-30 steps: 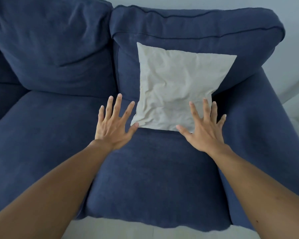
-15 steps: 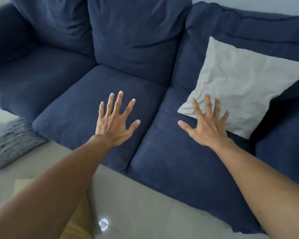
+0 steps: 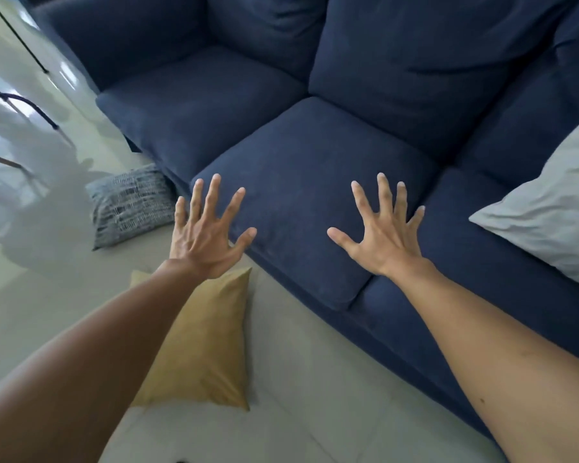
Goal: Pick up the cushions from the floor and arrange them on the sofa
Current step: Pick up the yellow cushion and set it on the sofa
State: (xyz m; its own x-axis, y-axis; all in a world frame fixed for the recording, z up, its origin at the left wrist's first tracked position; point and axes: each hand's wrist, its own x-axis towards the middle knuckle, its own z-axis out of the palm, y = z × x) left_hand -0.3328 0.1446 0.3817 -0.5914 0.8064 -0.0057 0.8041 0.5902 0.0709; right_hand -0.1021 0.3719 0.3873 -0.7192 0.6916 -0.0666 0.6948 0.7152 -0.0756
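**Two empty hands spread between floor and sofa**

Two bare forearms reach forward from the lower corners of the view, both hands palm-down with backs to the camera. The left hand (image 3: 208, 238) has all its fingers fanned wide and the thumb angled out to the right; it grips nothing. It sits at the front edge of the sofa (image 3: 301, 182), seen over the seam between seat and floor, though whether it touches anything cannot be told.

Left of and beyond that hand, a grey patterned cushion (image 3: 132, 203) lies on the floor (image 3: 298, 379), leaning close against the sofa's front corner. Directly beneath the left wrist and forearm lies a mustard-yellow cushion (image 3: 203, 349), flat on the floor, its near corner pointing toward the camera and part of it hidden by the arm.

The right hand (image 3: 385, 238) is likewise splayed and empty, thumb pointing left toward the other hand, seen over the middle seat cushion of the sofa. To its right, well apart from the fingers, a pale grey-white cushion (image 3: 549, 222) rests on the sofa's right seat, cut off by the frame edge.

The sofa is dark navy fabric with plump back cushions. The floor is pale, glossy tile, showing reflections and thin dark furniture legs (image 3: 24, 101) at far left.
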